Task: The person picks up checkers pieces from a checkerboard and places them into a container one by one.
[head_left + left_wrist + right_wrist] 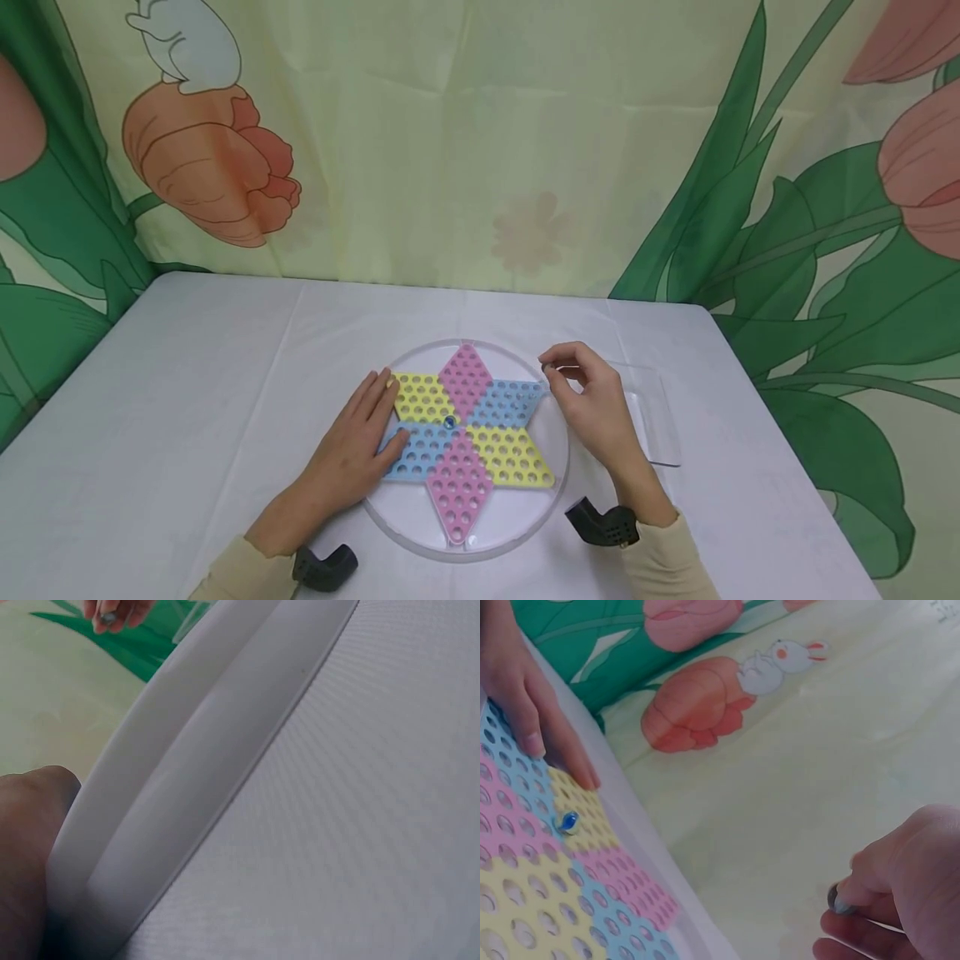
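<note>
A round Chinese checkers board [517, 521] with a pink, yellow and blue star full of holes lies on the table. One blue glass marble [450, 422] sits in a hole near the star's centre. My left hand [352, 450] rests on the board's left side, its fingers extended over the yellow and blue sections. Raised by the board's right edge, my right hand [592, 404] pinches a dark, glassy marble [841, 901] between thumb and fingertips. In the left wrist view the board's pale rim [165, 772] covers much of the picture.
A clear plastic tray or lid [663, 425] lies at the board's right, partly behind my right forearm. White cloth [187, 400] covers the table. A printed curtain [420, 167] hangs behind it. Black devices [326, 568] are strapped at both wrists.
</note>
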`<action>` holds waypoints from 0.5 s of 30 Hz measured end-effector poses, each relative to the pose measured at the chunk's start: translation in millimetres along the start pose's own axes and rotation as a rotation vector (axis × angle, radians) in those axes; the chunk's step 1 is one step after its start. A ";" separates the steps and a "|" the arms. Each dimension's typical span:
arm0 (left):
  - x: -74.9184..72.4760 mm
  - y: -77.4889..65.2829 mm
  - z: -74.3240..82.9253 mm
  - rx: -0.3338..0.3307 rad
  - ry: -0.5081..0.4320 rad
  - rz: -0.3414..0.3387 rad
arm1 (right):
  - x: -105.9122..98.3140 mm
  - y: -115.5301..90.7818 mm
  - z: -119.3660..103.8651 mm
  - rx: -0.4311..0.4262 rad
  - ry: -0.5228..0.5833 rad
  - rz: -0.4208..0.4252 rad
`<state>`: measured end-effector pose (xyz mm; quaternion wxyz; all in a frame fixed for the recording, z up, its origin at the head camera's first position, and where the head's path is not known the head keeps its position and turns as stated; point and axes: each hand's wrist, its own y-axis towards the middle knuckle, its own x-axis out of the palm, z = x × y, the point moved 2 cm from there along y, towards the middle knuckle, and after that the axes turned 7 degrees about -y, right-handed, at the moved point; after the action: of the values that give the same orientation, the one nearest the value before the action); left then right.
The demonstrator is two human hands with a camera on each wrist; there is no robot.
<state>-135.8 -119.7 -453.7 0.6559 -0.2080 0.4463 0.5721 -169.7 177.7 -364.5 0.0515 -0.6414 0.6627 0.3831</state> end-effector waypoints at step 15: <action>-1.1 -0.1 -0.2 0.008 -0.008 0.000 | -24.2 1.5 12.2 0.088 -0.101 0.039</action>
<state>-135.7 -120.6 -452.9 0.6587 -0.2031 0.4461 0.5709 -172.0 204.1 -358.9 0.1058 -0.6054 0.6878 0.3863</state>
